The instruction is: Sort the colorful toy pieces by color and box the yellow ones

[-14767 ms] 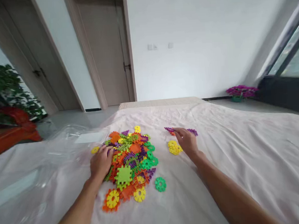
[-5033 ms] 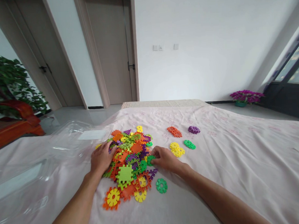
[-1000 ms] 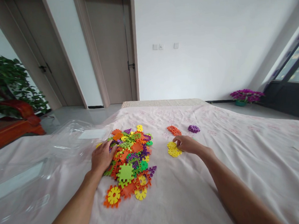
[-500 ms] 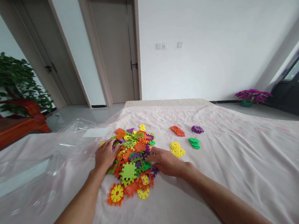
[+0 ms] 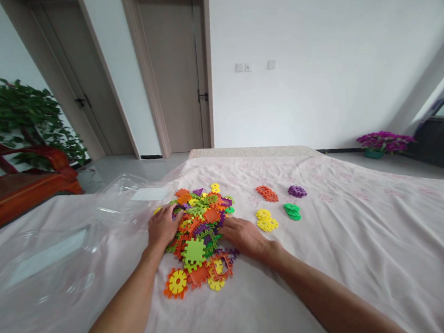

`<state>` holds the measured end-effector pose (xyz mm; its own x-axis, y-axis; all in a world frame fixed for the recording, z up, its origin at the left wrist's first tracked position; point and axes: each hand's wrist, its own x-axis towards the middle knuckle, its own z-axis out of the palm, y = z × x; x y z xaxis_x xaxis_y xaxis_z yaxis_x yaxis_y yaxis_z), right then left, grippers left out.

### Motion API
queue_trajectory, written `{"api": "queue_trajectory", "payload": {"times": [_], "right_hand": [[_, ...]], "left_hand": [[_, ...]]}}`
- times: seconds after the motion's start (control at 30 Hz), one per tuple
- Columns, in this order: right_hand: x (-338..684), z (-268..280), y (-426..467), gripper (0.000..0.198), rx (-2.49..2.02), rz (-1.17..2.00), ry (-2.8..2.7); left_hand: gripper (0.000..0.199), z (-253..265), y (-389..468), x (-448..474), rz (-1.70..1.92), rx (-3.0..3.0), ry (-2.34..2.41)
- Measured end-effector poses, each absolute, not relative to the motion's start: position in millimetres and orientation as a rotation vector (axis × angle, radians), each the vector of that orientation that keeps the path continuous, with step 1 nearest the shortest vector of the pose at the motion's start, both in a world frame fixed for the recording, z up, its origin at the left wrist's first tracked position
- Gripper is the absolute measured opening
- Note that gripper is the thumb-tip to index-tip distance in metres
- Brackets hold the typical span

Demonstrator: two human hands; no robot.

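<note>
A mixed heap of plastic interlocking pieces (image 5: 194, 251), orange, green, yellow and purple squares and notched discs, lies between my hands. My left hand (image 5: 164, 226) rests against the heap's left side, thumb and fingers apart over the pieces. On the right side, my right hand (image 5: 245, 236) reaches in with its fingers stretched out, tips partly hidden among the pieces. I see no piece clearly gripped in either hand. Right of the heap lie small sorted groups of notched discs: orange (image 5: 267, 194), purple (image 5: 297, 191), yellow (image 5: 267, 220) and green (image 5: 292, 212).
Two clear plastic containers (image 5: 114, 207) with white labels lie left of the heap. A pale pink sheet (image 5: 348, 239) covers the surface. A red wooden chair (image 5: 60, 167) and a leafy plant (image 5: 24, 114) stand at the left; purple flowers (image 5: 385, 141) stand far right.
My right hand's fingers have pushed further into the heap's right side. My left hand stays on the left side. The whole view has shifted slightly.
</note>
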<state>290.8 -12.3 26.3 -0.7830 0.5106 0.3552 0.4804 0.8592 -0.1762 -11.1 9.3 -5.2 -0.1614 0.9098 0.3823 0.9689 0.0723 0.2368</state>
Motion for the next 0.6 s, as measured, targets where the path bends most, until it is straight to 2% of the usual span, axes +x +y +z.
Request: {"api": "queue_trajectory", "payload": {"times": [0.27, 0.43, 0.6], "right_hand": [[324.8, 45.1, 10.6, 0.026, -1.106, 0.338, -2.371], [389.1, 48.0, 49.6, 0.033, -1.582, 0.350, -2.035], [462.1, 37.0, 61.8, 0.036, -1.985, 0.219, -1.768]], "left_hand": [[0.050, -0.1, 4.6, -7.2, -0.701, -1.935, -2.173], [0.049, -0.7, 4.7, -6.9, -0.684, -1.919, -2.185], [0.050, -0.2, 4.3, -6.9, -0.657, -1.927, -2.186]]}}
